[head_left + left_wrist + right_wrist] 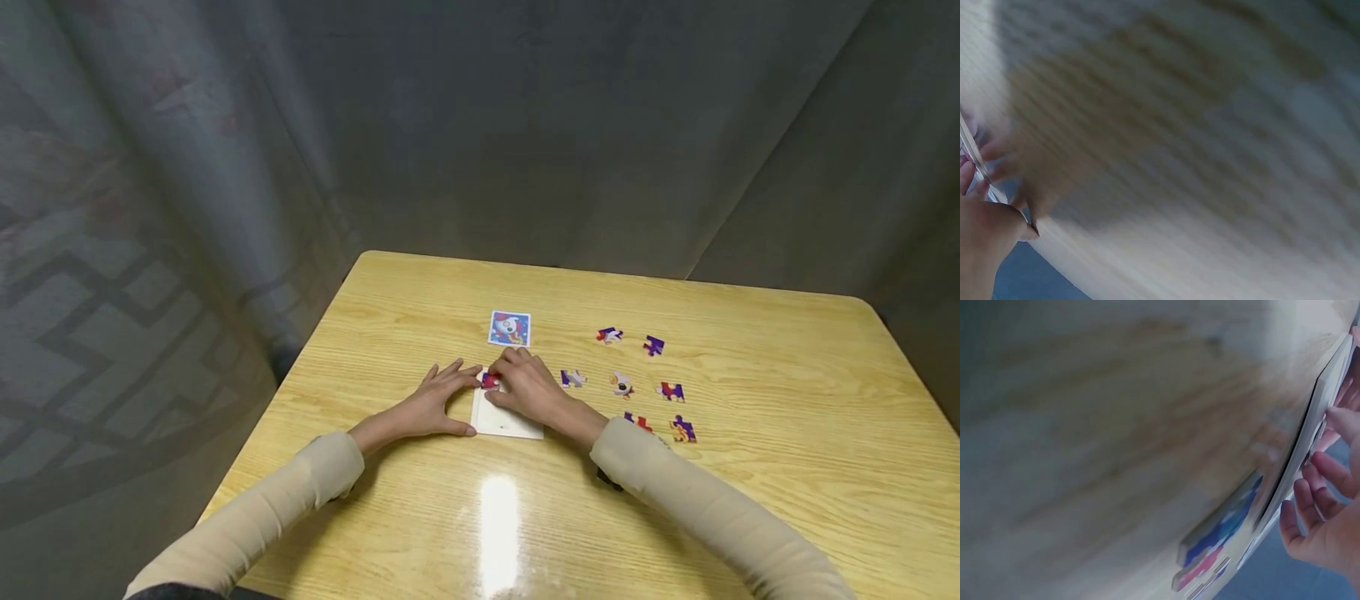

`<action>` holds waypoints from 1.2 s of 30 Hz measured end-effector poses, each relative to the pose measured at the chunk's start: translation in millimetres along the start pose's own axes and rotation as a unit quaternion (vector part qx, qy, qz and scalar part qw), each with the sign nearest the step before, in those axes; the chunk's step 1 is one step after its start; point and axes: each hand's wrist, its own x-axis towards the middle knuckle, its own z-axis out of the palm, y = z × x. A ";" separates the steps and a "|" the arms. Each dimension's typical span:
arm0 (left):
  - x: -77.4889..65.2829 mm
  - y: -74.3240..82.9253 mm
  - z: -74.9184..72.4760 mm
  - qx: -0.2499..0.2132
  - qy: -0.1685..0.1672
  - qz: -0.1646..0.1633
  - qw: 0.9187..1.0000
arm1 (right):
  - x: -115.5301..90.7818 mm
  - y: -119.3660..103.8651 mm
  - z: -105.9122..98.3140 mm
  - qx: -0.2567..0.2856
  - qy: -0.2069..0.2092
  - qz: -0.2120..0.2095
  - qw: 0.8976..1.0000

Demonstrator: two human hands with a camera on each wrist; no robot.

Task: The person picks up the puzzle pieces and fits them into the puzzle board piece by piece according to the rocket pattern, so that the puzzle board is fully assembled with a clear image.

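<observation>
A square white puzzle tray (510, 423) lies on the table between the two hands. In its upper left corner is a red and purple puzzle piece (490, 381). My right hand (531, 385) reaches over the tray, its curled fingertips and thumb pinching this piece from either side. At the tray's left side, my left hand (433, 406) has its fingers spread, with index fingertip near the upper corner and thumb at the lower one. The right wrist view shows the tray (1310, 425) edge-on, with the right hand (1329, 506) at its surface. Only part of the left hand (991, 228) enters the left wrist view.
Behind the tray lies a square picture card (510, 328) of a white cartoon figure on blue. Several loose puzzle pieces are spread to the right, including a purple one (654, 345) and a white one (622, 384). Grey curtains (525, 133) hang beyond the wooden table (787, 400).
</observation>
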 end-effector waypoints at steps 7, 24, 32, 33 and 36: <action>0.3 1.6 -4.7 0.012 -0.010 -0.001 1.000 | 0.1 -2.5 -0.9 0.019 -0.002 -0.005 1.000; -7.9 7.3 -9.9 0.046 -0.017 -0.026 0.998 | -29.4 64.6 -49.0 0.023 0.099 0.028 0.994; -12.2 6.1 -12.2 0.043 -0.010 -0.037 0.998 | -56.1 133.0 -77.6 0.010 0.034 0.131 0.991; -12.0 6.1 -12.2 0.042 -0.010 -0.038 0.998 | -56.2 137.3 -79.1 0.012 0.021 0.129 0.991; -10.7 6.1 -10.9 0.041 -0.015 -0.038 0.998 | -54.9 147.3 -81.9 0.019 -0.009 0.127 0.992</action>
